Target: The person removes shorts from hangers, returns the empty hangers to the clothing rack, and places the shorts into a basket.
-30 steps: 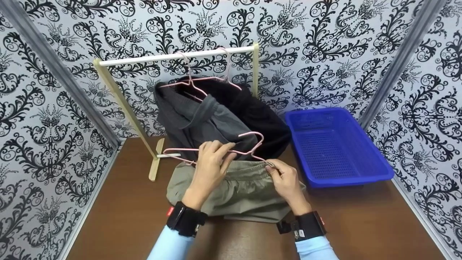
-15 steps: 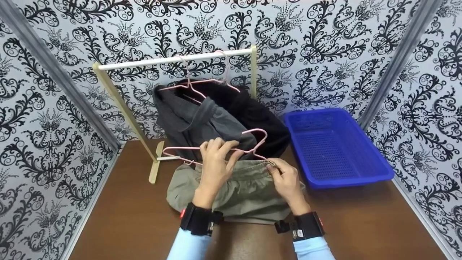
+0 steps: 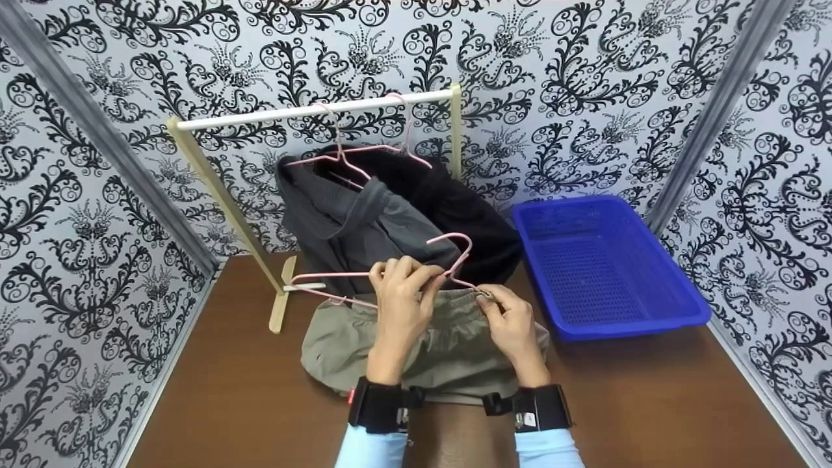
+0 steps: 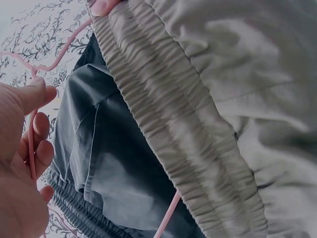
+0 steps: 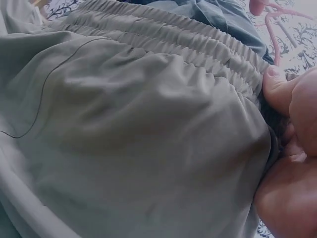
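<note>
A pink wire hanger (image 3: 333, 275) lies across the top of an olive-grey garment with a gathered elastic waistband (image 3: 465, 357). My left hand (image 3: 404, 309) grips the hanger's upper bar just left of its hook, its fingers curled round the wire in the left wrist view. At the waistband's right corner, my right hand (image 3: 513, 328) pinches the fabric between thumb and fingers, where the hanger's right arm ends. In the right wrist view, the right thumb (image 5: 278, 91) presses on the waistband edge. Near the left corner, the hanger's lower bar passes behind the waistband.
Behind my hands stands a rack with a white rail (image 3: 260, 116) and wooden posts. A dark grey garment (image 3: 344, 221) and a black garment (image 3: 478, 205) hang there on pink hangers. A blue plastic basket (image 3: 676, 286) sits at the right on the brown table (image 3: 214, 390).
My left hand has slid right along the hanger bar towards the hook. The hanger has shifted slightly, its left end dipping a little. My right hand keeps pinching the waistband corner.
</note>
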Motion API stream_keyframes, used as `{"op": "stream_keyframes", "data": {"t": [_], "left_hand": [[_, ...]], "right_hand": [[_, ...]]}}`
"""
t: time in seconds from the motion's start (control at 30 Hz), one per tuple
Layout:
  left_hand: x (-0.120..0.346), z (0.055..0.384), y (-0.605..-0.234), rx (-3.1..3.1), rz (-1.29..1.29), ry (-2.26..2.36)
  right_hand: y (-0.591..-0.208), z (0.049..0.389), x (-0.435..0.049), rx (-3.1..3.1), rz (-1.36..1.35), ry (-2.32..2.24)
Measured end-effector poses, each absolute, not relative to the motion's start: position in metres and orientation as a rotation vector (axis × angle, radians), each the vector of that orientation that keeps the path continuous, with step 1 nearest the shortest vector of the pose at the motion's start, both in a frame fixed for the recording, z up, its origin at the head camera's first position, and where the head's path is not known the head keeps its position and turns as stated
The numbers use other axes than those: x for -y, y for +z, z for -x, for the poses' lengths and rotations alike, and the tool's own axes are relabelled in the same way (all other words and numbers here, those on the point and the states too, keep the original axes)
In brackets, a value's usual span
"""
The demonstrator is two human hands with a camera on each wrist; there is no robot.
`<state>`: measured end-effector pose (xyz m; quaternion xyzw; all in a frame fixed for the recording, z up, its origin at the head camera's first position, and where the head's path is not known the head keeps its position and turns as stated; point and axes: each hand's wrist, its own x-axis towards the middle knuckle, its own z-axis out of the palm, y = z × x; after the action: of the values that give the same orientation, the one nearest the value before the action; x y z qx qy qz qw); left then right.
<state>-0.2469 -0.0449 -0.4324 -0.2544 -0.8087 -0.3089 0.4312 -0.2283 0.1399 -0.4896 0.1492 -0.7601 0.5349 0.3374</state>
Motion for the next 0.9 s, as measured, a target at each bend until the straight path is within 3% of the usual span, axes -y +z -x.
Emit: {"op": "stream_keyframes", "data": {"t": [0.9], "left_hand": [[0.052, 0.237, -0.418, 1.994, 0.53, -0.825]], "right_hand": [[-0.498, 0.225, -0.149, 2.047, -0.298, 1.387]]}}
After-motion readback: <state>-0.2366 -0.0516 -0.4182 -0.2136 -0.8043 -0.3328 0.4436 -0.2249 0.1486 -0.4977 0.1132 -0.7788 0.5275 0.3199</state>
